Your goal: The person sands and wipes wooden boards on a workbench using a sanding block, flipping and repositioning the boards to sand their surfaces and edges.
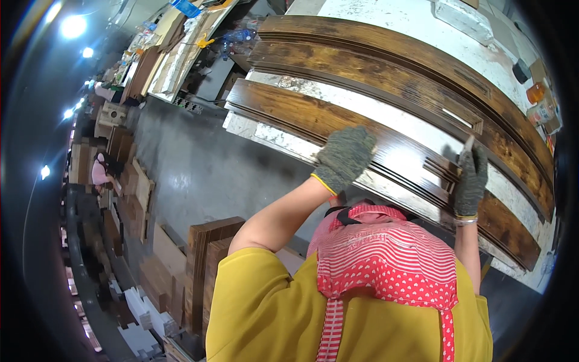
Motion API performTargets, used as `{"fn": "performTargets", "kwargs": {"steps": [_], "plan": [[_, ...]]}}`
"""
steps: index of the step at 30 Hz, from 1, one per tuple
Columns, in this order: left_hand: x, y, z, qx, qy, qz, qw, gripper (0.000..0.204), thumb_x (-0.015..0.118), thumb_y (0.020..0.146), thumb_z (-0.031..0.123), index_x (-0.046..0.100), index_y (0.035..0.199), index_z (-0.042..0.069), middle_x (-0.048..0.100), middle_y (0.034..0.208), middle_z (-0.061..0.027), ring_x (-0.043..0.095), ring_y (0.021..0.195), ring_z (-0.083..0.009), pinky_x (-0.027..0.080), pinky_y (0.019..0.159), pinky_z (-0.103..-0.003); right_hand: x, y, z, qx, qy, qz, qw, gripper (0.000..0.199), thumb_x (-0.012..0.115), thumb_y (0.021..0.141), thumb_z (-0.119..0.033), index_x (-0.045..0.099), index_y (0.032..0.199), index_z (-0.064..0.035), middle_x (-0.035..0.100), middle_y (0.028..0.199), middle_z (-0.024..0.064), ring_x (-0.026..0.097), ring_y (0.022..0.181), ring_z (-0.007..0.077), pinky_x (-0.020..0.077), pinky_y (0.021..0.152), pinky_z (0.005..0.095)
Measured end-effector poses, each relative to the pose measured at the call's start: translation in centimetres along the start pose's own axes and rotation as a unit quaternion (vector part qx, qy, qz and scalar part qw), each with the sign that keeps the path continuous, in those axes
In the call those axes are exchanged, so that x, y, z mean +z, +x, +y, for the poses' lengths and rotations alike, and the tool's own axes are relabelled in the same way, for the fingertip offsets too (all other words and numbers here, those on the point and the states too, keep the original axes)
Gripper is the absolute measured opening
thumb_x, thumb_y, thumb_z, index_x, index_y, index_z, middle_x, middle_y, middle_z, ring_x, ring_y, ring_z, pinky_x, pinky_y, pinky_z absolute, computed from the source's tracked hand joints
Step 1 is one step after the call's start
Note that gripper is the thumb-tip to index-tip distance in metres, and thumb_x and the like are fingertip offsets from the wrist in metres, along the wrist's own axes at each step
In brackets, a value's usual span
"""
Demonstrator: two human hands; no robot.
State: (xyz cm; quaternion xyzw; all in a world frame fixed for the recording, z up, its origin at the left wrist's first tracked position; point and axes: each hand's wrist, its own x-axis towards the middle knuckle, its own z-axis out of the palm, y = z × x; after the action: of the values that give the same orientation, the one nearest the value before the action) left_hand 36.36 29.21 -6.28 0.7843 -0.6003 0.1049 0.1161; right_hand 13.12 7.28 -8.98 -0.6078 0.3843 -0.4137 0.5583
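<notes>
A long brown-stained wooden board (289,108) with grooved edges lies nearest me on the white worktable. My left hand (348,157), in a dark grey knitted glove with a yellow cuff, presses on this board with its fingers bunched and bent. Whatever it may hold is hidden beneath it. Beside the slotted cut-out (443,171) at the same board's right part is my right hand (470,184), gloved alike. Its fingers are closed, and a thin pale pointed piece (469,143) sticks out at their tips; its kind is unclear.
Two similar boards, a middle board (362,66) and a far board (374,33), lie beyond. Bottles (540,108) and a white foam block (463,21) stand at the table's far right. Stacked panels (208,265) stand on the floor at left. Another person (101,171) is farther off.
</notes>
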Motion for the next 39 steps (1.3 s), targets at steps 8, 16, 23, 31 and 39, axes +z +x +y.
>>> {"fn": "performTargets", "kwargs": {"steps": [8,16,23,31,39], "plan": [[-2.2,-4.5,-20.4,-0.141,0.148,-0.004,0.979,0.021,0.054,0.090,0.026,0.065,0.098,0.010,0.064,0.098,-0.0124,0.061,0.090,-0.0312,0.049,0.077,-0.044,-2.2,1.0,3.4,-0.033,-0.133,0.059,0.989,0.040,0.059,0.096,-0.014,0.054,0.134,0.0007,0.057,0.133,0.0113,0.053,0.121,0.0194,0.0409,0.104,0.0335],[-4.0,-6.7,-30.2,-0.207,0.164,-0.042,0.964,0.022,0.054,0.089,0.025,0.064,0.101,0.010,0.062,0.103,-0.0117,0.060,0.094,-0.0291,0.049,0.080,-0.044,-1.6,0.8,2.6,-0.041,-0.209,0.083,0.974,0.038,0.059,0.096,-0.012,0.055,0.132,0.0006,0.058,0.133,0.0101,0.053,0.119,0.0184,0.0412,0.104,0.0322],[-4.1,-8.0,-36.2,-0.255,0.201,-0.048,0.945,0.029,0.052,0.093,0.032,0.062,0.108,0.010,0.062,0.107,-0.0141,0.060,0.097,-0.0347,0.049,0.082,-0.048,-1.5,0.8,2.7,-0.040,-0.227,0.081,0.970,0.040,0.059,0.097,-0.012,0.054,0.133,0.0022,0.057,0.135,0.0110,0.052,0.122,0.0190,0.0396,0.105,0.0325],[-6.8,-8.4,-42.0,-0.244,0.205,-0.011,0.948,0.028,0.058,0.089,0.032,0.064,0.107,0.012,0.065,0.107,-0.0164,0.063,0.090,-0.0357,0.050,0.078,-0.047,-2.0,0.8,3.0,-0.014,-0.206,0.077,0.975,0.041,0.059,0.097,-0.014,0.053,0.134,0.0021,0.056,0.135,0.0098,0.051,0.121,0.0181,0.0392,0.105,0.0320],[-7.5,-8.4,-40.4,-0.244,0.214,-0.064,0.944,0.031,0.057,0.089,0.034,0.063,0.107,0.009,0.062,0.103,-0.0136,0.060,0.093,-0.0343,0.048,0.080,-0.047,-1.1,0.9,2.6,-0.003,-0.183,0.090,0.979,0.041,0.060,0.097,-0.015,0.053,0.134,0.0023,0.055,0.137,0.0098,0.051,0.122,0.0178,0.0387,0.106,0.0320]]}}
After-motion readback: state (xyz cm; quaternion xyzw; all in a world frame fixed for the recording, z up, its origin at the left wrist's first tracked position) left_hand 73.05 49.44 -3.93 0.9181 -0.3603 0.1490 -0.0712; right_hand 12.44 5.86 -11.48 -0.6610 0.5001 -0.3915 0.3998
